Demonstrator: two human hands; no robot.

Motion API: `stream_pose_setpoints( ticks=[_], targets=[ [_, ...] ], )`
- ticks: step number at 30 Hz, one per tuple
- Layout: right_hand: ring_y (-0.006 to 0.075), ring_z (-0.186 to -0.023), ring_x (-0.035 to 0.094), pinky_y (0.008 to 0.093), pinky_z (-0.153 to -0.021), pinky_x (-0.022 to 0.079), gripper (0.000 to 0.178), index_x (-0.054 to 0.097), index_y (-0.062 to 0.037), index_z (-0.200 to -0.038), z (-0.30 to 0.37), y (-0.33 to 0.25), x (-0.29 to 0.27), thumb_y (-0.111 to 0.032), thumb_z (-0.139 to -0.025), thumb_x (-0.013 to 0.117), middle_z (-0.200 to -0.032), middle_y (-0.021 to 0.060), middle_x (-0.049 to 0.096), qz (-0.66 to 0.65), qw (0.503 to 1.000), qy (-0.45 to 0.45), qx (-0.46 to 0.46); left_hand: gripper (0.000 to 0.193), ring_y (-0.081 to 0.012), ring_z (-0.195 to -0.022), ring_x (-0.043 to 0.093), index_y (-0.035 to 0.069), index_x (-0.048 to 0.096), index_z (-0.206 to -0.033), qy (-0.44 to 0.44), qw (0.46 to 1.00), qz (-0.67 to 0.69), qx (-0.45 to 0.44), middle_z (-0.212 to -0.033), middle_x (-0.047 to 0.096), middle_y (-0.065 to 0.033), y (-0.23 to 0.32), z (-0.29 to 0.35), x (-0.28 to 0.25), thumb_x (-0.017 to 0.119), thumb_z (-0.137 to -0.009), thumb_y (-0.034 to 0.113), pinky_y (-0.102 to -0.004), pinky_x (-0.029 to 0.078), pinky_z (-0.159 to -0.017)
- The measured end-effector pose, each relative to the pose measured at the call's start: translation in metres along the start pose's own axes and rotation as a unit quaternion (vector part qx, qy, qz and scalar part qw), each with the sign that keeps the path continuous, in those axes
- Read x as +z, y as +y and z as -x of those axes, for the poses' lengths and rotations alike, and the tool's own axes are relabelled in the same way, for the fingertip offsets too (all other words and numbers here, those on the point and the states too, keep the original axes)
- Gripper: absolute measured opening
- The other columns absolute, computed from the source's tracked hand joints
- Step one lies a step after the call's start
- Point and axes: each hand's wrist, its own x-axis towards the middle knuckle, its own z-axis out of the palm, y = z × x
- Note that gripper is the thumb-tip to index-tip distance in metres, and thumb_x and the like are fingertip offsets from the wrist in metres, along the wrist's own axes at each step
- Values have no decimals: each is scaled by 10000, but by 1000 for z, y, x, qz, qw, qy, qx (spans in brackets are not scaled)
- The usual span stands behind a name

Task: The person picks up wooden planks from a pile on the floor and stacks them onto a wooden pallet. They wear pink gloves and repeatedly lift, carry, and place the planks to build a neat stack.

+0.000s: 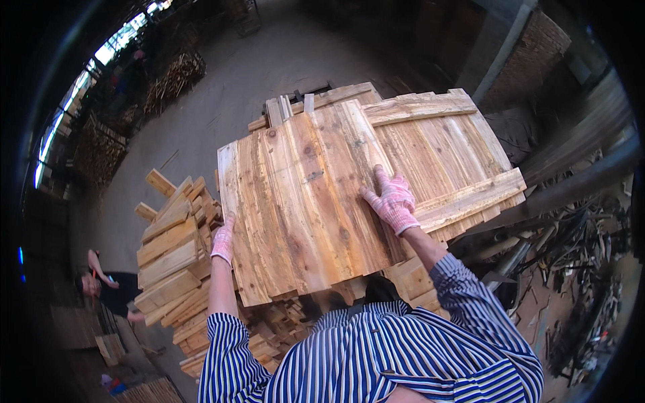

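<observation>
A wide wooden panel [302, 195] of boards set side by side lies tilted in front of me, between my hands. My left hand [223, 240], in a pink and white glove, is closed on its left edge, the fingers partly hidden. At the right edge, my right hand [391, 200] in a matching glove grips the panel, with thumb and fingertips on its upper face. Under and beyond that edge lies a second wooden panel [430, 154], with a crosspiece [470, 198] along its near side and another crosspiece [420, 107] along its far side.
Several short boards [171, 255] are stacked at my left, some sticking out. More wood pieces [316, 101] sit behind the panels. A person [111, 289] in dark clothes is at far left. Scrap and offcuts [578, 295] cover the floor at right, near a brick wall [531, 60].
</observation>
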Motion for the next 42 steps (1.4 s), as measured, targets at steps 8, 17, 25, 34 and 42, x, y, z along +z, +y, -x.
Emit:
stream_pose_setpoints(
  ticks=[8, 17, 25, 34, 42],
  targets=[
    [474, -1394, 409, 489, -1169, 337, 677, 467, -95, -1527, -3, 0, 35, -468, -980, 607, -1537, 332, 366, 89, 983, 105, -120, 836, -312, -1301, 562, 0, 442, -1494, 211, 977, 19, 38, -1428, 585, -201, 44, 61, 34, 743, -889, 491, -424, 461, -1067],
    [397, -1475, 334, 489, -1205, 290, 694, 416, -59, -1557, 29, -140, 41, -261, -963, 714, -1587, 259, 337, -222, 873, 3, -434, 257, -245, -914, 679, 11, 682, -1046, -58, 780, 294, 549, -935, 698, -144, 108, 363, 42, 657, -998, 262, -373, 567, -843],
    [375, -1410, 469, 435, -1145, 441, 670, 457, -30, -1523, 183, -253, 81, -213, -935, 722, -1489, 210, 524, -281, 662, -171, -674, 343, -312, -937, 661, 22, 587, -1229, 134, 705, 146, 681, -1044, 657, -137, 90, 447, -27, 539, -1041, 305, -405, 547, -843],
    [444, -1401, 429, 487, -1141, 393, 915, 339, -105, -1561, 348, -325, 313, -478, -834, 752, -1560, 256, 390, 41, 737, -406, -539, 303, -195, -1025, 667, 25, 659, -1150, 113, 832, 492, 230, -1071, 694, -91, -99, 478, -32, 646, -1013, 295, -346, 528, -923],
    [375, -1196, 644, 464, -1012, 510, 910, 567, -4, -1359, 388, -350, 354, -639, -738, 766, -1264, 256, 661, 144, 659, -531, -513, 932, -401, -1293, 542, 75, 464, -1504, 101, 351, 917, 159, -1413, 582, -170, -397, 371, 63, 482, -909, 793, -579, 401, -1102]
  ],
)
